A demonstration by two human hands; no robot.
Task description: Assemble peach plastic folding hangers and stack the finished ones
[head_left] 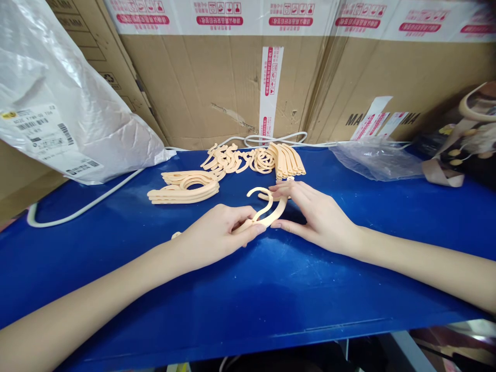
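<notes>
Between both hands is a cream plastic folding hanger [276, 213] with a curved hook at its middle. My left hand [220, 232] pinches it near the base of the hook, thumb on the near side. My right hand [315, 214] grips the upper end of its right arm between fingers and thumb. Another cream piece shows partly behind the hook. Beyond my left hand lies a stack of assembled-looking hangers [184, 195]. Farther back are a pile of loose hooks [232, 157] and a row of curved hanger arms [287, 159].
Cardboard boxes [201, 82] wall off the back of the blue table [248, 305]. A white plastic mailer bag [77, 108] leans at the left, near a white cable [96, 199]. At the right lie a clear plastic bag [377, 159] and a dark bag with a beige strap [444, 173].
</notes>
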